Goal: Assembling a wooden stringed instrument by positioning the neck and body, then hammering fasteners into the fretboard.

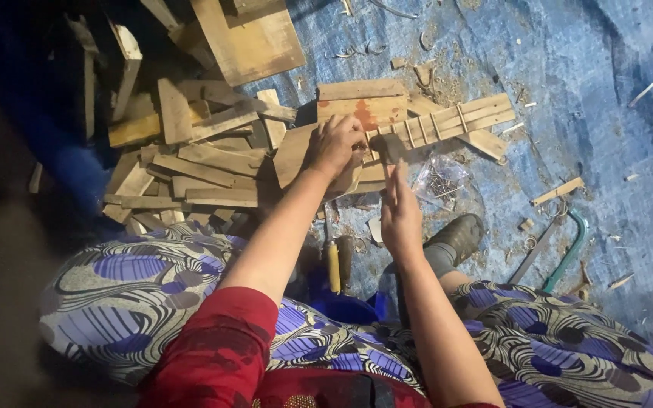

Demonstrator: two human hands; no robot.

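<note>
Slatted wooden frame (447, 125), thin strips nailed across longer rails, lying on the blue tarp (606, 98) just right of the scrap wood pile (198, 151). Near end of frame hidden under left hand (335, 143), fingers curled down and closed on that end, pressing it against a wider board (294, 151) beneath; exactly what lies under the palm not clear. Right hand (400, 211) below the frame, blurred, fingers straight and close together, edge-on to the camera; whether anything is held there impossible to tell, and a dark blurred shape (393, 145) at the fingertips, touching the frame's underside edge, too smeared to name. Block with red mark (363, 111) just above the frame's near end, touching it. Clear bag of nails (438, 180) below the frame, right of the right hand, contents small and hard to make out. Yellow-handled tool (333, 264) below the frame, between the two forearms, tip hidden behind the left wrist. Hacksaw with green frame (564, 253) well apart to the lower right, partly cut off by patterned cloth (568, 340). Dark shoe (459, 236) just right of the right wrist. Upper left of the pile lost in shadow.
</note>
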